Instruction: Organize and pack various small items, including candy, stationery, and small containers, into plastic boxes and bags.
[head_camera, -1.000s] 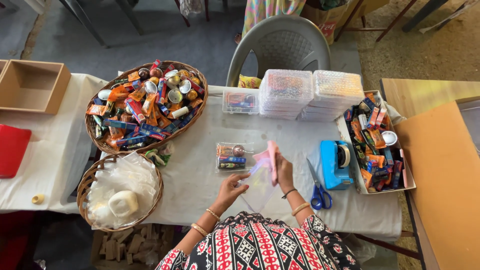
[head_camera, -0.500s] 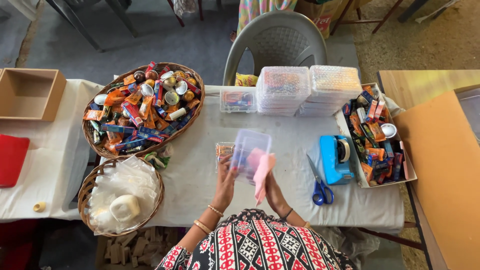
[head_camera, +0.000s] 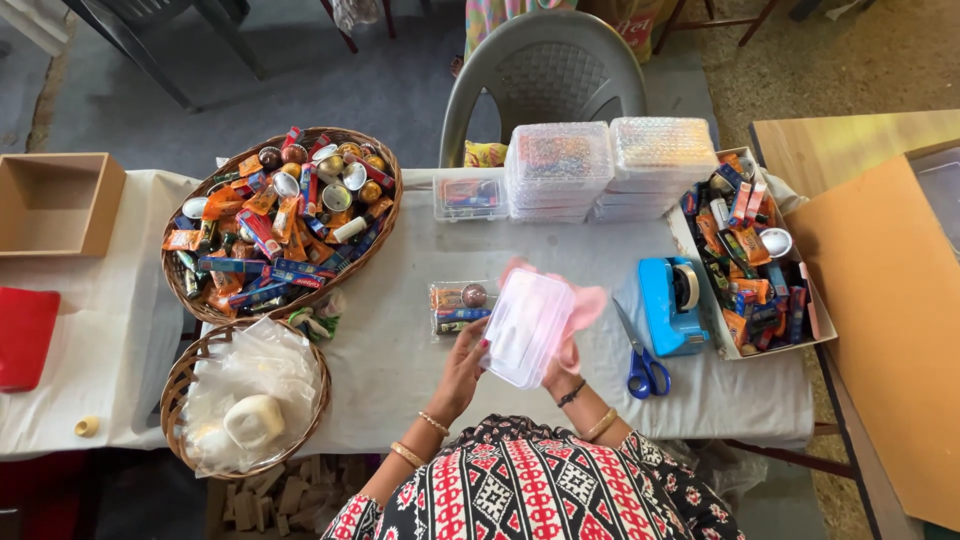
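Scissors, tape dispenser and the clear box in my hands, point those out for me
scissors (head_camera: 641, 362), head view, on the blue handles.
tape dispenser (head_camera: 670, 305), head view, on its blue body.
clear box (head_camera: 527, 327), head view, on its flat face.

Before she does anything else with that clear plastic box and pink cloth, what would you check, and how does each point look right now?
1. Clear plastic box held by both hands: ok; left hand on its left edge, right hand mostly behind it.
2. Pink cloth secure: cannot tell, mostly hidden behind the box.
3. Box empty and clean: cannot tell.
4. Filled small box on the white tablecloth within reach: ok.
5. Blue scissors clear of the hands: ok.
6. Basket of small packets stocked: ok.
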